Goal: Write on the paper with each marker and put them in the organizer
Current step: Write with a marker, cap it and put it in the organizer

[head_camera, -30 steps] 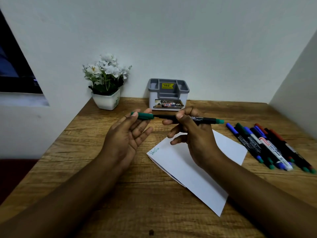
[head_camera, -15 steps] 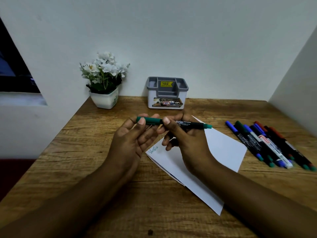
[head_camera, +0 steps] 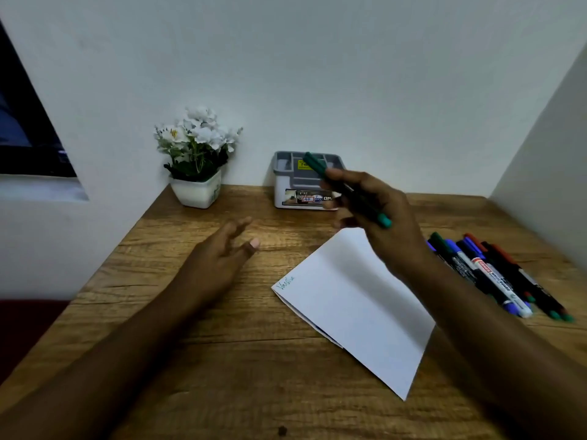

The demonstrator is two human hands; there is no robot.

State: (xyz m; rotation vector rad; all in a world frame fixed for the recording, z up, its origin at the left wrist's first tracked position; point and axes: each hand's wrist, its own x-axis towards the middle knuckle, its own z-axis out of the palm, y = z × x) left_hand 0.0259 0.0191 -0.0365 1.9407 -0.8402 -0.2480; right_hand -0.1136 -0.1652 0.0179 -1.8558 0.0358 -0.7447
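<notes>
My right hand (head_camera: 378,214) grips a capped green marker (head_camera: 317,168), raised in front of the grey and white organizer (head_camera: 286,192) at the back of the desk. The marker's cap end points up toward the organizer's top. My left hand (head_camera: 222,252) hovers open over the desk to the left, holding nothing. A folded white paper (head_camera: 352,300) lies in the middle, with a green word written near its left corner. Several more markers (head_camera: 495,274) lie side by side at the right.
A white pot of white flowers (head_camera: 198,160) stands at the back left by the wall. Walls close the wooden desk (head_camera: 222,376) at the back and right. The desk's left edge drops off beside a dark window.
Both hands held the green marker level over the paper. Now my left hand has let go and drawn back left, and my right hand has lifted the marker up toward the organizer.
</notes>
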